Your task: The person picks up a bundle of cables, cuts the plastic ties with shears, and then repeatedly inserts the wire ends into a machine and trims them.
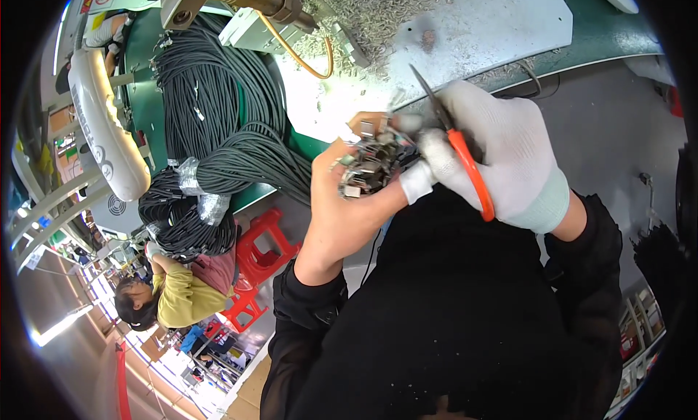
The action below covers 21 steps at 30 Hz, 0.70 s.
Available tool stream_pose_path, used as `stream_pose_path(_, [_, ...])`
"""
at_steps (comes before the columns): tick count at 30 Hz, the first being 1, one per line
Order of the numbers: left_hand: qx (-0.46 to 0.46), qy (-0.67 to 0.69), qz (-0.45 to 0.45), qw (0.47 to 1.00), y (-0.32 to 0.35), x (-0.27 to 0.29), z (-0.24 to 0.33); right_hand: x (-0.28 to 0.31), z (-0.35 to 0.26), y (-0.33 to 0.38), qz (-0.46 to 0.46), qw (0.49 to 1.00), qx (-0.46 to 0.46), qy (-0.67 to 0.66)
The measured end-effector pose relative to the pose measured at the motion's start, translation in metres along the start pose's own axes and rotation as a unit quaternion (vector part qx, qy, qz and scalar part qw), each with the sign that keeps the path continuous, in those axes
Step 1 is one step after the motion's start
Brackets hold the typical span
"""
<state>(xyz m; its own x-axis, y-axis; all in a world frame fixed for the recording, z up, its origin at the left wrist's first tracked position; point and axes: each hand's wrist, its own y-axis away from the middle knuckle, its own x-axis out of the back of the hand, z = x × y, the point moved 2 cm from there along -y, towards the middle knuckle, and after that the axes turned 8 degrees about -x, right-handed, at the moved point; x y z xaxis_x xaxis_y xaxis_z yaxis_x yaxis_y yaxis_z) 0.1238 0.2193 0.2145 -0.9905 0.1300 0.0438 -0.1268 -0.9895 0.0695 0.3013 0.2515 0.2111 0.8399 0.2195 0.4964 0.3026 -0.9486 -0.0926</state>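
Observation:
My left hand (345, 220), bare with white wraps on the thumb and a finger, is closed around a bunch of cable ends with small metal connectors (372, 162). In a white knit glove, my right hand (505, 147) grips scissors with orange handles (472, 176). Their dark pointed blades stick out past the gloved fingers, up and to the left. The gloved fingertips are right beside the connectors, partly blurred; whether they touch them I cannot tell.
Bundled black cables (218, 107) lie on the green bench at left, some hanging over its edge. Small metal scraps cover a white board (480, 27) beneath a machine head (254, 2). A white lamp (109, 125), red stools (265, 249) and a person in yellow (189, 296) are at left.

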Motion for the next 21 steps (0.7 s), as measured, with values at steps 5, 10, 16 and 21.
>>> stream_pose_path(5, [-0.054, -0.107, -0.032, 0.992, -0.003, 0.0, -0.005, 0.027, 0.02, 0.012, 0.017, 0.988, -0.126, 0.088])
stream_pose_path(10, [-0.199, -0.244, -0.14, 0.939, -0.008, -0.014, -0.005, 0.033, -0.003, 0.003, -0.114, 0.926, -0.28, -0.227])
stream_pose_path(16, [-0.124, -0.146, -0.097, 0.977, -0.003, -0.014, -0.002, 0.031, 0.0, 0.005, -0.14, 0.907, -0.273, -0.289])
stream_pose_path(21, [-0.21, -0.255, -0.161, 0.93, -0.004, -0.017, 0.006, 0.033, -0.007, 0.004, -0.165, 0.903, -0.285, -0.277])
